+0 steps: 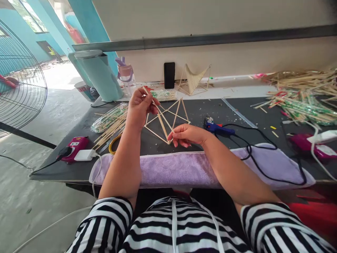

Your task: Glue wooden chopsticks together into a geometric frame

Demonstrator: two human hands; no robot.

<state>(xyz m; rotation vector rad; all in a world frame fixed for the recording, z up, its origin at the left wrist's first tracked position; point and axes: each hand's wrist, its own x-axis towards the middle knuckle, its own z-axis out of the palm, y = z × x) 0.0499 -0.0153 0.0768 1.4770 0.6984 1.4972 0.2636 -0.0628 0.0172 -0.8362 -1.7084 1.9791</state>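
A frame of thin wooden sticks stands on the dark table between my hands, its joints whitish. My left hand is closed in a pinch on the upper end of a loose-looking stick, which slants down to the right toward the frame's near corner. My right hand has its thumb and index finger pressed together at the stick's lower end, beside that corner. A blue glue gun lies to the right of my right hand, its cable running right.
A purple towel lines the front edge. Bundled sticks and a magenta power strip lie left. Behind stand a phone, a finished-looking stick model and a tumbler. More sticks pile up right.
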